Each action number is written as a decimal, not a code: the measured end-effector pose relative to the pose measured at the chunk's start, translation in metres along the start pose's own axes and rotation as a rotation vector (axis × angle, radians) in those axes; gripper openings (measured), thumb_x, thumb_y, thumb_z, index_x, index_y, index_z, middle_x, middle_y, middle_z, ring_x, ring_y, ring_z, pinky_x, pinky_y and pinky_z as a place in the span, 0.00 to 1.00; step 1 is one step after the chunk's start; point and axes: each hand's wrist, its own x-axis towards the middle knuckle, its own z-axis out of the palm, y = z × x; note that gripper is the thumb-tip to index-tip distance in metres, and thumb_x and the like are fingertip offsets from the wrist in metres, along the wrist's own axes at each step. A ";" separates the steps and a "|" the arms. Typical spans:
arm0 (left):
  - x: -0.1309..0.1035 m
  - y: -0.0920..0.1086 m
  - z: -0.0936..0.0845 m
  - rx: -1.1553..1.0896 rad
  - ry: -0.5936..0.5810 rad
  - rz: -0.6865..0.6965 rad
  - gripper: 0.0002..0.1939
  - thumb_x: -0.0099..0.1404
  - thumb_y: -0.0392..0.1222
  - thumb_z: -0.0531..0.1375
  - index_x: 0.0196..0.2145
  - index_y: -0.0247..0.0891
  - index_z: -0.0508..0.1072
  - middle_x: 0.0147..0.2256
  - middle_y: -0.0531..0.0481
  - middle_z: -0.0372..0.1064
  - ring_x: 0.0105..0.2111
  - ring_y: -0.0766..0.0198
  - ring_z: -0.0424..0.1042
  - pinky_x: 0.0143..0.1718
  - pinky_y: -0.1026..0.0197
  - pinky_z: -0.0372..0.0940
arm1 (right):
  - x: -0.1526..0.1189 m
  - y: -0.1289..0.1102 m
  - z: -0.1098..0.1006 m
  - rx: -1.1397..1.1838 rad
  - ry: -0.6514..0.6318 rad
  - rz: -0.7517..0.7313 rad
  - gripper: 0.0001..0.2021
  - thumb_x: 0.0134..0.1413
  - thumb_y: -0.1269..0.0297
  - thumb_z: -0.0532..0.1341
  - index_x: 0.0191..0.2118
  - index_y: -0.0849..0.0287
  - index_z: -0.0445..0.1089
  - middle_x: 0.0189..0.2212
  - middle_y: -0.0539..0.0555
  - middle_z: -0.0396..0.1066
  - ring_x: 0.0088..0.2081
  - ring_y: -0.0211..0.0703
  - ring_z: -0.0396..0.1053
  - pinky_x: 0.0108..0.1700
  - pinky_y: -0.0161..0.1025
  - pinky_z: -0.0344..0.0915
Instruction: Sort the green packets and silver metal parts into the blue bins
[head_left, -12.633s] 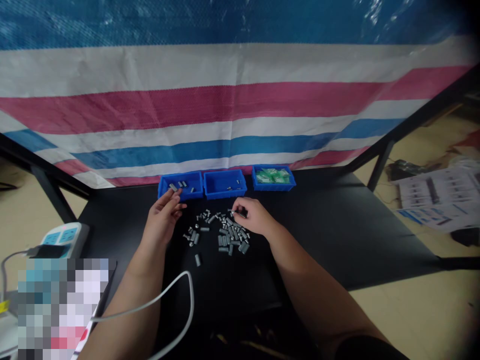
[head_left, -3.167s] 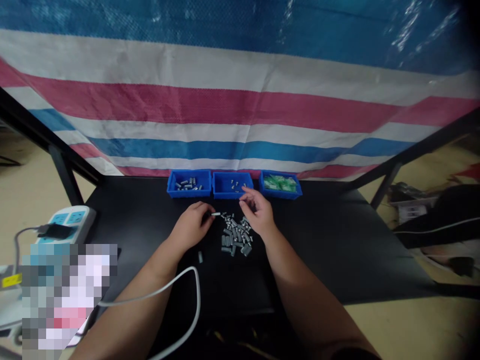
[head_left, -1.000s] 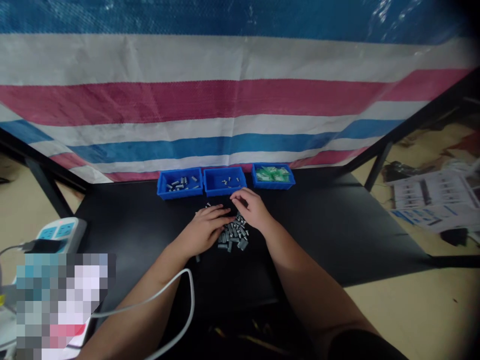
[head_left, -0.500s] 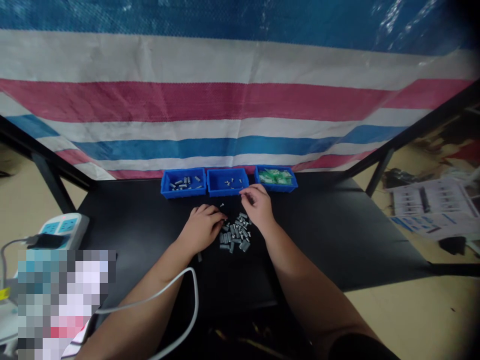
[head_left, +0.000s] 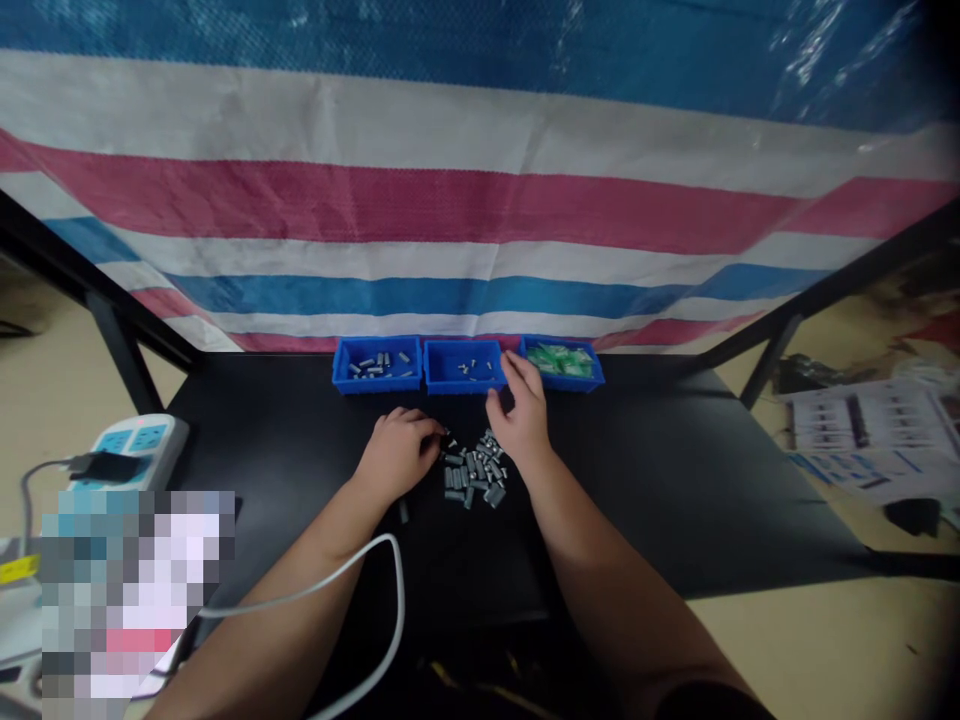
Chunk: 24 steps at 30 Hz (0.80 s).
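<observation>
Several small grey metal parts and screws form a pile [head_left: 474, 472] on the black table [head_left: 645, 470]. At the pile's upper left is my left hand [head_left: 397, 452], its fingers pinched together near a small screw [head_left: 451, 440]; what the fingertips hold is too small to make out. My right hand [head_left: 523, 412] is over the right front corner of the middle blue bin [head_left: 457, 384], thumb and fingers apart with nothing visible between them. A few screws lie in that bin. The left blue bin [head_left: 375, 384] holds several metal cylinders, the right one [head_left: 574, 383] green-and-clear packets.
A white power strip [head_left: 161, 440] with a black plug stands at the left edge. A white cable [head_left: 397, 590] loops over my left forearm. Behind the bins hangs a striped plastic sheet [head_left: 450, 205]. Black frame bars flank the table.
My right hand has opened, its fingers spreading beside the middle bin. My left hand remains by the pile, its fingers drawn closer together. The whole view has shifted slightly.
</observation>
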 end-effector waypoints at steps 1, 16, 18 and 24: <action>0.000 0.000 0.000 -0.007 0.008 0.003 0.11 0.68 0.39 0.59 0.42 0.46 0.82 0.41 0.46 0.78 0.43 0.52 0.72 0.44 0.51 0.64 | 0.000 -0.001 0.000 -0.017 -0.048 0.021 0.32 0.62 0.69 0.58 0.71 0.53 0.55 0.65 0.63 0.58 0.67 0.59 0.60 0.69 0.61 0.61; 0.000 -0.002 0.002 -0.021 0.021 -0.043 0.07 0.62 0.36 0.63 0.38 0.44 0.79 0.38 0.47 0.77 0.42 0.52 0.72 0.46 0.52 0.65 | -0.005 -0.013 -0.004 0.041 -0.451 -0.028 0.09 0.62 0.69 0.63 0.45 0.53 0.78 0.37 0.53 0.75 0.42 0.47 0.71 0.50 0.47 0.64; 0.001 -0.001 0.002 -0.019 0.032 -0.049 0.08 0.62 0.34 0.62 0.38 0.44 0.78 0.38 0.47 0.77 0.42 0.52 0.73 0.46 0.52 0.65 | -0.007 -0.016 0.000 0.035 -0.540 -0.054 0.08 0.62 0.68 0.64 0.45 0.53 0.78 0.38 0.53 0.75 0.43 0.46 0.70 0.49 0.46 0.62; 0.001 -0.001 -0.002 -0.079 0.076 -0.026 0.07 0.62 0.35 0.61 0.38 0.43 0.75 0.34 0.48 0.76 0.39 0.53 0.73 0.44 0.53 0.65 | -0.010 -0.020 0.008 -0.016 -0.642 -0.029 0.06 0.61 0.66 0.67 0.44 0.55 0.77 0.37 0.53 0.76 0.43 0.46 0.69 0.49 0.45 0.59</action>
